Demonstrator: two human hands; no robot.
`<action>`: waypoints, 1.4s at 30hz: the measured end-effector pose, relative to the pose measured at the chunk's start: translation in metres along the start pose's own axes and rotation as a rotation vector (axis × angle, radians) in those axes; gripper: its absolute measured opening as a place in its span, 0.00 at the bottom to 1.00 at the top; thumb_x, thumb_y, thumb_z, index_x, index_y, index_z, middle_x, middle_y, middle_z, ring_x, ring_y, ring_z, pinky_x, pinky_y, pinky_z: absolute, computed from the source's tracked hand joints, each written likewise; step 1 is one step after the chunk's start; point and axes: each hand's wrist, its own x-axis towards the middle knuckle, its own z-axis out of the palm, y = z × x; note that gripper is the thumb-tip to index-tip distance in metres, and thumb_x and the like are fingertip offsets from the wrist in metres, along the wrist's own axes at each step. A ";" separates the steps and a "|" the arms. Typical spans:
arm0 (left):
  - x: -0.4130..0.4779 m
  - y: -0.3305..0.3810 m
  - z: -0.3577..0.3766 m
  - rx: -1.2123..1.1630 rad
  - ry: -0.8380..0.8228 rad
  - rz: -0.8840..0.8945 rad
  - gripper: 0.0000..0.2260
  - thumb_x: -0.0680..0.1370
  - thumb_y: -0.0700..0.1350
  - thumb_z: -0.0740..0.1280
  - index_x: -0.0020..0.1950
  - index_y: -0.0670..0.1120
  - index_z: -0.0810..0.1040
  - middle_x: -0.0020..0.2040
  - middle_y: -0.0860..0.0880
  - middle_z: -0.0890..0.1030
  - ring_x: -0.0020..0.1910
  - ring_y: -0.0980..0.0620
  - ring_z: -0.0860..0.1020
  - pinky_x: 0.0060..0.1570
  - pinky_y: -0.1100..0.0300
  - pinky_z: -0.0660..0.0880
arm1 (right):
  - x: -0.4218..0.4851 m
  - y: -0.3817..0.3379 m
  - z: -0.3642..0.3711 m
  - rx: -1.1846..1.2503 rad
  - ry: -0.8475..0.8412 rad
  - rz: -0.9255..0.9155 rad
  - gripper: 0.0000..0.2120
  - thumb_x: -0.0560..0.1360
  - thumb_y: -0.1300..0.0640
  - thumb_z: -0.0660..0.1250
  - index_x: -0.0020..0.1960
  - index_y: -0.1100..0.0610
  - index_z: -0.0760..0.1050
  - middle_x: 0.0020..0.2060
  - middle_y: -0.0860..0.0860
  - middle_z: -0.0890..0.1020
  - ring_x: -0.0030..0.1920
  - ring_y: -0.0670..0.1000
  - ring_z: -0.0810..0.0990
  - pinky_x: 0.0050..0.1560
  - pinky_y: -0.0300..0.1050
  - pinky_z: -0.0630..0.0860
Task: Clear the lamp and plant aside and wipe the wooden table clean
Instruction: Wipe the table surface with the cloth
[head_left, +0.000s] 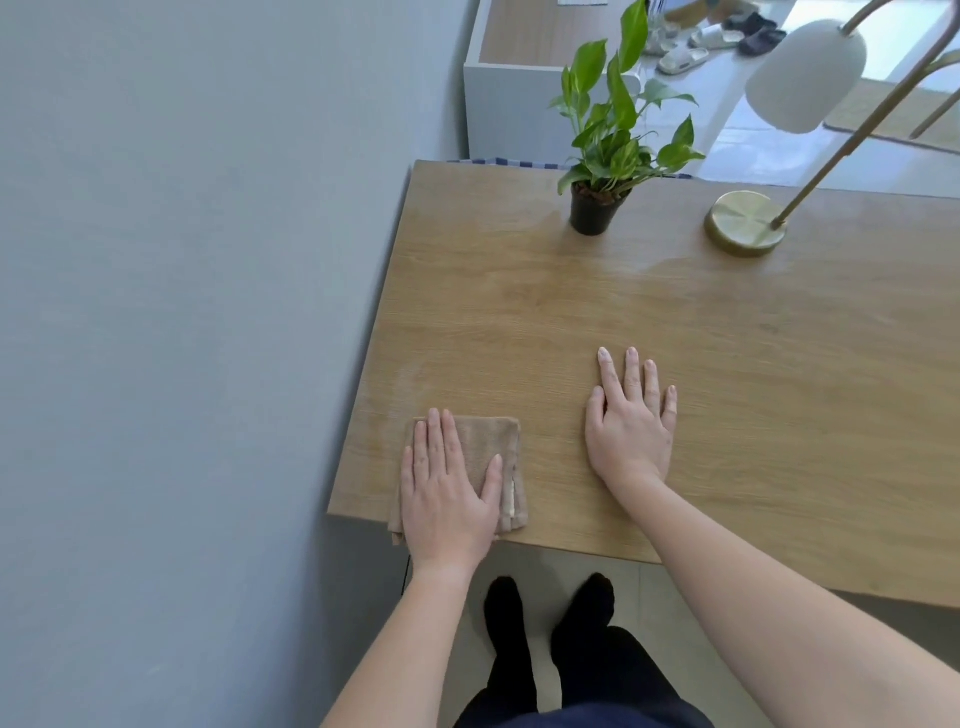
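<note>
A folded tan cloth (488, 457) lies flat on the wooden worktop (727, 374), close to the near edge and the left corner. One corner of the cloth hangs a little over the near edge. The left hand (448, 488) lies flat on top of the cloth with its fingers straight, pressing down on it and not curled round it. The right hand (631, 423) lies flat on the bare wood just to the right, a little way from the cloth, with its fingers spread and holding nothing.

At the far side of the worktop stands a plant (615, 135) with green leaves in a small black pot (592, 210). To the right of the pot is the lamp (802, 78), with a round gold base (745, 223), a thin gold stem leaning up to the right, and a white shade hanging over the far edge. Plant and lamp are well apart from both hands.

A grey wall (182, 312) runs along the left side of the worktop. Beyond the far edge there is a white cabinet (506, 98), and some sandals (711, 44) lie on the pale floor. Below the near edge you can see the person's two feet in black socks (550, 618).
</note>
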 end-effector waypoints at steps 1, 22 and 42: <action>-0.006 -0.013 0.000 0.009 0.011 -0.015 0.39 0.86 0.69 0.44 0.88 0.45 0.41 0.88 0.47 0.44 0.87 0.50 0.43 0.86 0.48 0.47 | 0.000 0.000 0.000 0.002 0.002 0.000 0.27 0.87 0.42 0.43 0.86 0.36 0.43 0.86 0.44 0.45 0.86 0.49 0.42 0.85 0.56 0.38; 0.003 -0.069 -0.002 0.068 0.014 -0.165 0.41 0.86 0.65 0.49 0.87 0.37 0.44 0.88 0.38 0.47 0.87 0.41 0.48 0.85 0.43 0.50 | 0.016 -0.084 0.017 -0.037 -0.079 -0.107 0.28 0.86 0.41 0.42 0.84 0.34 0.37 0.86 0.45 0.41 0.86 0.54 0.37 0.84 0.62 0.35; 0.277 -0.022 -0.043 0.041 -0.037 0.033 0.39 0.86 0.64 0.44 0.87 0.38 0.44 0.88 0.39 0.46 0.88 0.44 0.44 0.86 0.49 0.42 | 0.023 -0.085 0.026 -0.055 -0.035 -0.103 0.29 0.86 0.42 0.46 0.85 0.35 0.43 0.86 0.47 0.44 0.86 0.56 0.40 0.84 0.62 0.37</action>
